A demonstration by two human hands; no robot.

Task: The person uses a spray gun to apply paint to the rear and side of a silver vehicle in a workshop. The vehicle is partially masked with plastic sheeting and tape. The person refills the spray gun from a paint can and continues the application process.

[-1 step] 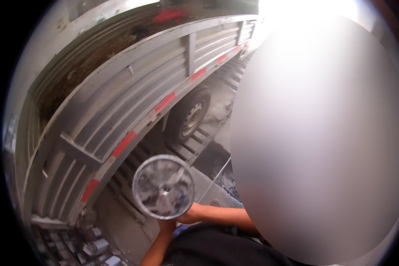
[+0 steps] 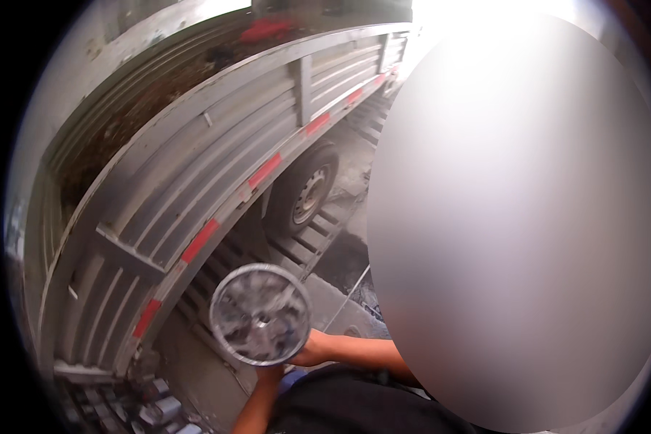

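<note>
1. Two bare hands meet at one round disc, which is on the near side of the grey cargo bed, below its lower edge as the view shows it.
2. The right hand is at the disc's lower right rim, on the side away from the cargo bed. Its fingers go out of sight behind the disc, so I cannot tell how far they are bent.
3. The left hand is just under the disc, also on the near side of the cargo bed. It is mostly hidden, and I cannot tell how wide its fingers are or what exactly they grasp.
4. The disc has a pale rim and a small hub in its middle. Its inside is smeared grey, and I cannot tell the material.
5. As I judge, the lifting is done, because the disc seems to be carried by the hands above the floor. Setting it down is not done. What other work is left on it, the view does not show.
6. Under the cargo bed stands a wheel, farther along than the disc. Beside the near end of the cargo bed lie many small pale blocks, too blurred to name.
</note>
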